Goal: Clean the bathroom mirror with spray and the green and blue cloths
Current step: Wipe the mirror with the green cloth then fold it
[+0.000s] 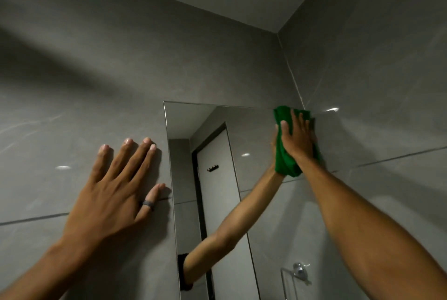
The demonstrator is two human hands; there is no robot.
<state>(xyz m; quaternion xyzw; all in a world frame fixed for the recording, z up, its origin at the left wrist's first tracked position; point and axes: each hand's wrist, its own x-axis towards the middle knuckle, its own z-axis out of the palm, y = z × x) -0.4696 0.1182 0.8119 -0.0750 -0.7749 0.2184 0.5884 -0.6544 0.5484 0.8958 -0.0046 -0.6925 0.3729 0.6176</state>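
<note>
The frameless mirror (pixel 256 203) hangs on the grey tiled wall, its top edge just above mid-frame. My right hand (pixel 298 138) presses a green cloth (pixel 285 161) flat against the mirror's top right corner, fingers pointing up. The cloth bunches below my palm. My left hand (pixel 113 193), with a dark ring on the thumb, lies flat on the wall tile just left of the mirror's left edge, fingers spread. The arm's reflection runs diagonally across the glass. No spray bottle or blue cloth is in view.
The side wall (pixel 387 82) meets the mirror wall in a corner right beside the cloth. A chrome towel ring (pixel 298 272) shows at the lower right. The mirror reflects a white door with a black hook rack (pixel 212 168).
</note>
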